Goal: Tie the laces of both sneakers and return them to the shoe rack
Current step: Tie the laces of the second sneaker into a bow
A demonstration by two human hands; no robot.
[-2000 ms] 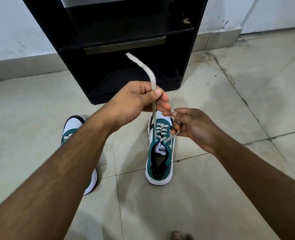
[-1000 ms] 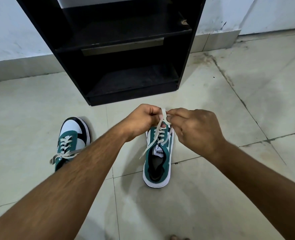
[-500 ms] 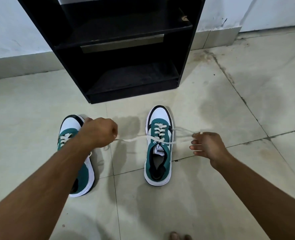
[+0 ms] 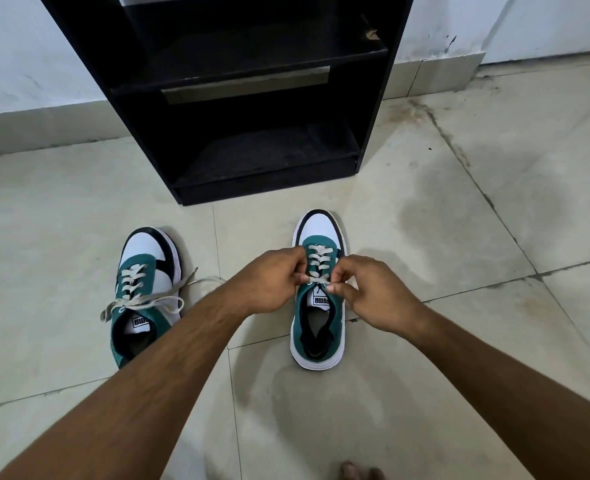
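While your left hand (image 4: 272, 282) and right hand (image 4: 369, 292) pinch the laces (image 4: 316, 279) over the right sneaker (image 4: 319, 292), apparently mid-knot, draw both ends evenly; it stands on the floor (image 4: 425, 393) before the shoe rack (image 4: 238, 98).

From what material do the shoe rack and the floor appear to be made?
Shoe rack: probably laminated board, matte black; a chipped shelf edge exposes a pale core.
Floor: ceramic or stone tiles, pale beige and slightly glossy, judging by the straight grout lines and soft reflections.
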